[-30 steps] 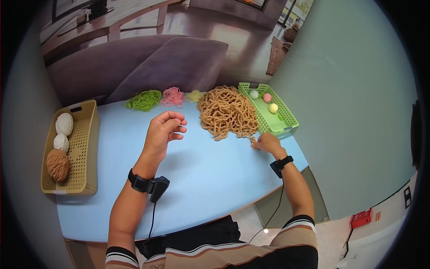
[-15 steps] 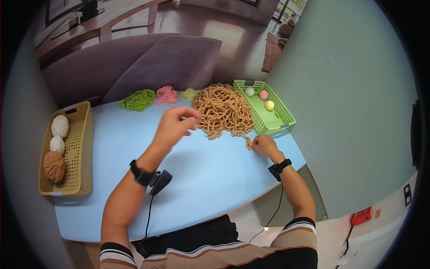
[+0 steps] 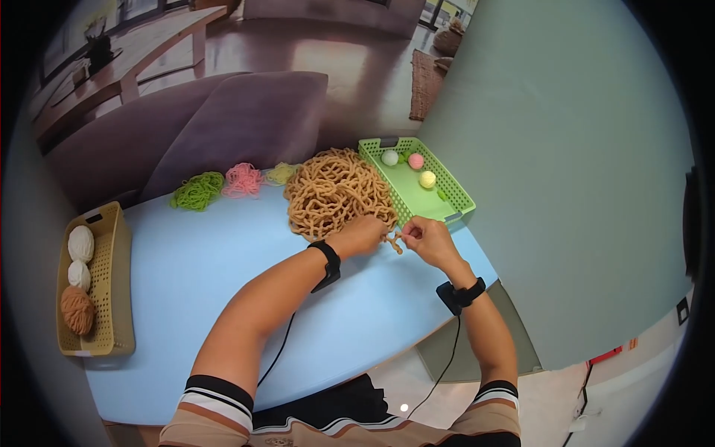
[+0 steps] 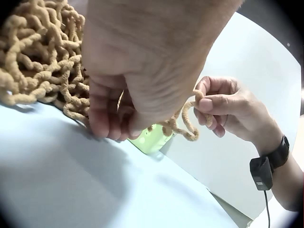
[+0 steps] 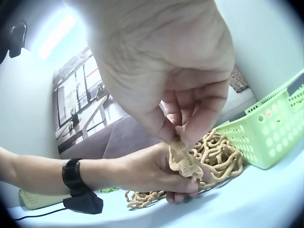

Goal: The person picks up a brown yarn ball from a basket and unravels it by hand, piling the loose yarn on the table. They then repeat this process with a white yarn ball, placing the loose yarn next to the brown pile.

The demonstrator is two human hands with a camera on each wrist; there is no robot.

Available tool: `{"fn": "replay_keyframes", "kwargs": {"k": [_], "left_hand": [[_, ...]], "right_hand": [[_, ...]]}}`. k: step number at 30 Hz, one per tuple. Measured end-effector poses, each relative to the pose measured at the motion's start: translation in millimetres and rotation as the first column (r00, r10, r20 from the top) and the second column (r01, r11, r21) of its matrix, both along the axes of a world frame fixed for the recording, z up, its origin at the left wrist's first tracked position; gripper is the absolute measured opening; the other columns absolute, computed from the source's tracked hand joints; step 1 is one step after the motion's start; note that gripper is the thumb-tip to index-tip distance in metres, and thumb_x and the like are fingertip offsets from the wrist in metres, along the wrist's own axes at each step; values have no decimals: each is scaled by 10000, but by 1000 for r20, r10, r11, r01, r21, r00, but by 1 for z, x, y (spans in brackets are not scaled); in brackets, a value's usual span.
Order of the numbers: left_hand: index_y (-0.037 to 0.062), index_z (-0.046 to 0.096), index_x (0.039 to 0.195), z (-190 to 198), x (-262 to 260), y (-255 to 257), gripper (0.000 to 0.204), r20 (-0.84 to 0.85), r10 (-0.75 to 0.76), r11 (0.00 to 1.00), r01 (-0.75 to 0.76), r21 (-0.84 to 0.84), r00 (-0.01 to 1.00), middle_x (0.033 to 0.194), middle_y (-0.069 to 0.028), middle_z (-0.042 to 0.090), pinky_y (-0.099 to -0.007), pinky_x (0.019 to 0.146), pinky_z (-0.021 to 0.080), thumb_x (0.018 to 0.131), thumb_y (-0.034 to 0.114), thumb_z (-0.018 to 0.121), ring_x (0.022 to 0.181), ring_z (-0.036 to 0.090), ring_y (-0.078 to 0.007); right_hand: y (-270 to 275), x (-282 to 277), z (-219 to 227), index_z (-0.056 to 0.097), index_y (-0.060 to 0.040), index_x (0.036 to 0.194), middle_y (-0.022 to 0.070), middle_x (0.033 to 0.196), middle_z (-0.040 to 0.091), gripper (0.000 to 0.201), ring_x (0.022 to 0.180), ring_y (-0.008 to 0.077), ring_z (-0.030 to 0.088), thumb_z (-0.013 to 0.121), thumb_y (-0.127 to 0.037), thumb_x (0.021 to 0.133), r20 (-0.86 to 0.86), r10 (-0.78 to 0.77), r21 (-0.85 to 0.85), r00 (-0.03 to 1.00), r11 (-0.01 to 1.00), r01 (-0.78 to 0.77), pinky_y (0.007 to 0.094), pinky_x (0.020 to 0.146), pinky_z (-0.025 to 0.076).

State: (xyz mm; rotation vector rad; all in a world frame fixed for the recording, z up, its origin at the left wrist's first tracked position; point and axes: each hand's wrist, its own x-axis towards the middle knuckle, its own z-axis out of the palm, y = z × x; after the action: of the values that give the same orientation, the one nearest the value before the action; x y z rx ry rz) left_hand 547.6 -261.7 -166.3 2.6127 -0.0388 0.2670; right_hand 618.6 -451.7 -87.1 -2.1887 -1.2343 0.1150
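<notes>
Near the green basket (image 5: pixel 273 135), the right hand (image 3: pixel 432 242) pinches a strand of tan chenille yarn (image 3: pixel 335 195); the left hand (image 3: pixel 362 235) grips it too, apparently keeping it clear of the heap on the worktop (image 3: pixel 186 276).

Yarn and containers, by count: two baskets, one tan basket (image 3: pixel 113 287) and one green basket (image 3: pixel 421 201); four loose heaps of yarn, namely one large tan heap (image 3: pixel 339 192), one green heap (image 3: pixel 198 191), one pink heap (image 3: pixel 243 181) and one pale yellow heap (image 3: pixel 281 174); three wound balls, two white balls (image 3: pixel 81 244) and one brown ball (image 3: pixel 77 310); three small balls, one white (image 3: pixel 389 157), one pink (image 3: pixel 416 161) and one yellow (image 3: pixel 427 179); at least two small green pieces (image 3: pixel 442 196), kind unclear.
</notes>
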Motion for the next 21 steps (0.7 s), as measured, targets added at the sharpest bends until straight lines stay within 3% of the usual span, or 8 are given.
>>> {"fn": "replay_keyframes", "kwargs": {"k": [3,5,7,10,13,16,19,21], "left_hand": [[47,760,954,3,6,17,188,188,14,995,4,-96,982,796,-214,702,-459,739,541,826,45,622,800,696,-373],[29,757,946,50,-6,24,206,59,187,952,-166,-256,981,786,-238,690,-462,724,540,852,52,575,773,695,-372],[1,738,912,63,0,50,200,279,229,945,-143,-296,933,785,-249,682,-466,724,537,874,73,556,767,691,-378],[-25,708,853,81,11,63,156,454,283,956,-207,-210,845,777,-252,675,-487,729,530,840,44,568,777,684,-396],[-41,698,831,72,21,63,134,361,135,979,-181,97,923,799,-263,676,-505,752,527,795,13,581,802,680,-415],[-28,719,812,64,21,58,125,275,245,948,-289,131,930,869,-267,698,-485,780,557,808,14,601,837,693,-435],[-42,722,827,64,25,74,131,328,378,909,-413,43,866,879,-279,701,-498,781,562,802,18,607,855,696,-447],[-46,734,847,72,23,86,155,338,470,876,-479,-64,815,905,-302,697,-528,787,555,825,42,608,866,690,-472]], "right_hand": [[-14,12,-2,696,-28,1009,78,684,674,162,594,193,627,673,-32,849,-86,-66,36,994,997,69,350,589,508],[-22,12,2,687,-30,1063,72,683,665,210,586,180,616,651,-22,856,-213,-117,40,970,991,128,347,587,506],[-27,10,9,678,-34,1098,71,684,659,240,582,168,607,625,-12,865,-398,-135,51,908,984,169,342,587,507],[-23,8,3,693,-39,1092,85,684,650,237,598,182,612,612,-35,869,-501,-138,54,854,980,190,340,607,515],[-17,13,-13,733,-28,1010,116,702,670,192,628,204,633,652,-115,860,-118,-141,-28,983,990,139,370,644,526],[-20,18,-17,760,-19,908,138,722,693,208,661,225,658,676,-200,848,77,-128,-310,989,939,146,399,672,526],[-29,20,-11,768,-20,862,150,744,715,244,683,243,677,695,-252,840,15,-165,-407,986,900,157,409,692,526],[-37,23,-11,770,-20,870,130,721,710,251,674,219,668,703,-262,849,-106,-184,-372,977,919,133,383,652,526]]}}
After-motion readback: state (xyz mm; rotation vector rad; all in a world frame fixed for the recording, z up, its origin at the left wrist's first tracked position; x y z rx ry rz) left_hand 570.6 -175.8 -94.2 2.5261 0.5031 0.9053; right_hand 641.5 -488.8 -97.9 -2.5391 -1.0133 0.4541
